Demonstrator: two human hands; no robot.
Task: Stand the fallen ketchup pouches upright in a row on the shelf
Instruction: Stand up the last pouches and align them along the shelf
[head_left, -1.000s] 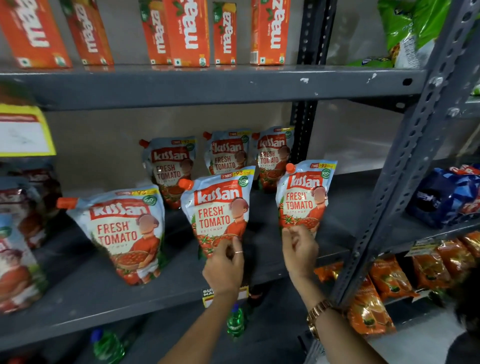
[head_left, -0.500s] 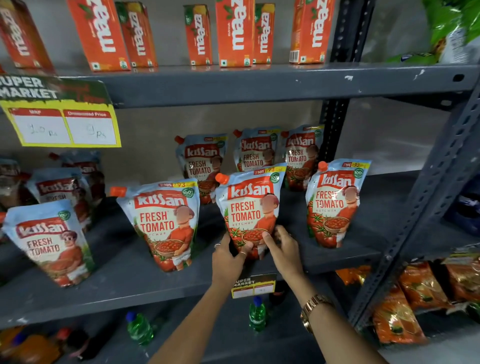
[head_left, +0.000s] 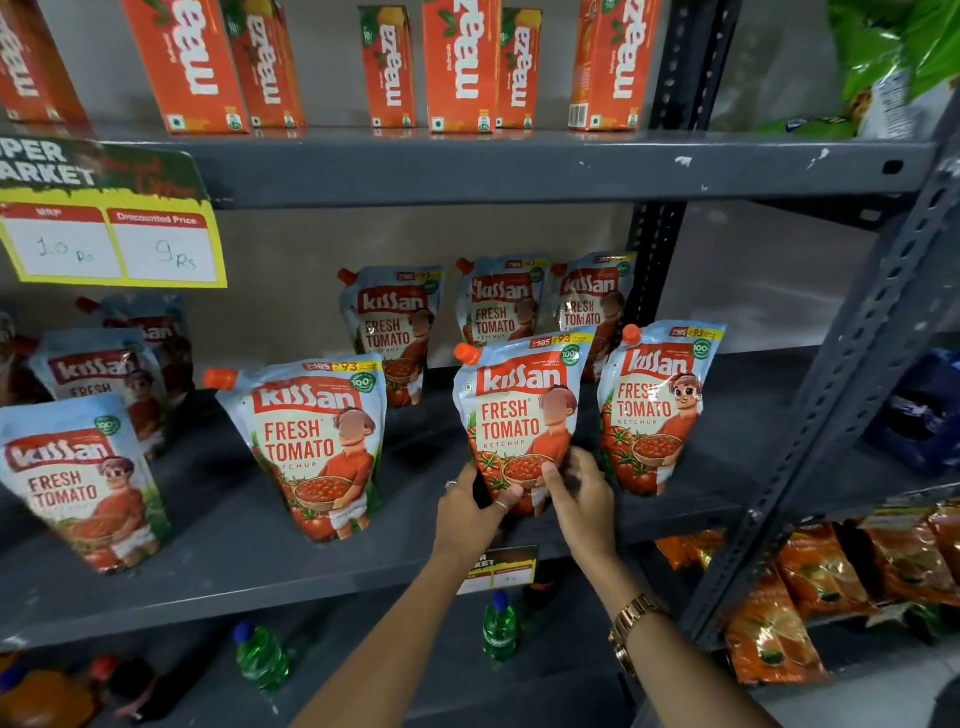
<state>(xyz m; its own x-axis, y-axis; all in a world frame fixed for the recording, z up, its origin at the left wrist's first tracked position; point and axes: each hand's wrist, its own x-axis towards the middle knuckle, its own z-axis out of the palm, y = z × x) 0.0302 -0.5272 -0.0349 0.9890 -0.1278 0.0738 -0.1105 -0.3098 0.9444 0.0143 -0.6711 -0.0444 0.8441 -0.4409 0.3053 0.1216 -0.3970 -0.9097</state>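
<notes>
Several blue-and-red Kissan ketchup pouches stand on the grey shelf. My left hand and my right hand both grip the bottom of the middle front pouch, which stands upright. The right front pouch is upright beside it. Further left, another front pouch leans to the right, and the far-left pouch tilts as well. Three more pouches stand in a back row against the wall.
Orange Maaza cartons line the shelf above. A yellow price tag hangs at upper left. A grey perforated upright bounds the shelf on the right. Green bottles and orange snack bags sit below.
My right hand left the right pouch and joined my left hand on the middle pouch. The view shifted left, bringing the price tag and far-left pouches into sight.
</notes>
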